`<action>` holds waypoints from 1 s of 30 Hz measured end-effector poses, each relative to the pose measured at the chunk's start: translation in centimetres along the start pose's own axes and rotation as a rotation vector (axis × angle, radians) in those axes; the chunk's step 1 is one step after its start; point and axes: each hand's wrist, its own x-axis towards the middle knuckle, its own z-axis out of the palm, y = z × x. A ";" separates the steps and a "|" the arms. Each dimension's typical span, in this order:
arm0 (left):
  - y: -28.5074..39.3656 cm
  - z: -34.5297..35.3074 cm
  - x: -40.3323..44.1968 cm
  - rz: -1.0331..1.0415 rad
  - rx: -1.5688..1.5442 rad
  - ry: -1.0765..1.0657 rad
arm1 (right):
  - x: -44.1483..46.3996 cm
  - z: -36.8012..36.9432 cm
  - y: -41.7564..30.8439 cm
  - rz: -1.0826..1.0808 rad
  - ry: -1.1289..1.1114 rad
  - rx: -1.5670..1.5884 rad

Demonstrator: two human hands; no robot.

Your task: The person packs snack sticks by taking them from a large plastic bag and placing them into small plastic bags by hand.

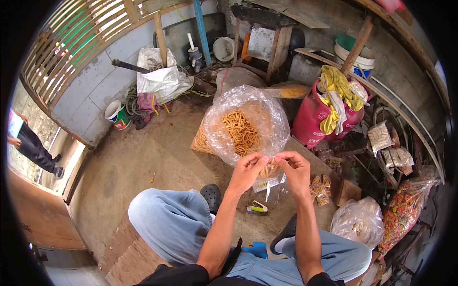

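Note:
Both hands pinch the top of a small clear plastic bag (268, 172) with brown snack sticks inside. My left hand (249, 171) grips its left side, and my right hand (295, 170) grips the right, fingertips close together. Just beyond them stands a large open plastic bag (274, 112), holding a heap of crunchy snack sticks (240, 127). On the floor below the hands lies a small green and white stapler (258, 207). Several filled snack packets (320, 189) rest to the right of my right forearm.
Pink gas cylinders (307, 117) draped with a yellow cloth (334, 95) stand at right. A clear plastic bag (358, 220) and a bag of colourful snacks (408, 209) lie nearer. At left are a paint bucket (116, 115), a white sack (162, 78) and a person's legs (36, 148) in the doorway.

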 end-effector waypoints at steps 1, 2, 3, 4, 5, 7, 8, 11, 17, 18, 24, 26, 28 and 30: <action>-0.1 0.1 0.0 -0.001 0.000 0.000 | 0.0 -0.1 0.2 -0.018 0.001 -0.028; -0.2 0.3 0.0 0.022 0.010 0.035 | 0.1 -0.1 0.4 -0.017 0.002 -0.028; -0.3 0.4 -0.1 0.045 0.020 0.070 | 0.1 -0.2 0.7 -0.029 0.000 -0.054; -0.4 0.3 -0.1 0.042 0.020 0.069 | 0.1 -0.3 0.9 -0.040 -0.002 -0.080; -0.6 0.2 -0.1 0.056 0.096 0.078 | 0.2 -0.2 1.1 -0.038 0.001 -0.081; -0.8 0.4 -0.1 0.065 0.169 0.086 | 0.1 0.2 1.3 -0.070 0.035 -0.321; -0.9 0.6 -0.2 0.078 0.172 0.115 | 0.0 0.4 1.3 -0.068 0.038 -0.323; -1.5 1.0 -0.2 0.088 0.166 0.163 | -0.3 1.3 1.0 -0.179 0.053 -0.542; -1.9 0.4 0.2 0.042 -0.053 0.208 | 0.1 0.1 2.3 0.098 -0.064 -0.090; -1.8 0.2 0.3 -0.026 -0.110 0.205 | 0.1 0.1 2.1 0.099 -0.062 -0.089; -1.9 0.3 0.4 0.076 -0.156 0.096 | 0.1 -0.1 2.0 0.098 -0.007 -0.018; -1.9 -0.1 0.4 0.025 -0.143 0.068 | 0.0 -0.1 1.7 0.092 0.011 0.006; -1.9 -0.2 0.4 -0.026 -0.130 0.040 | 0.0 0.0 1.6 0.109 0.018 0.017; -1.9 0.0 0.3 -0.008 -0.141 0.114 | 0.0 0.2 1.5 0.126 0.025 0.027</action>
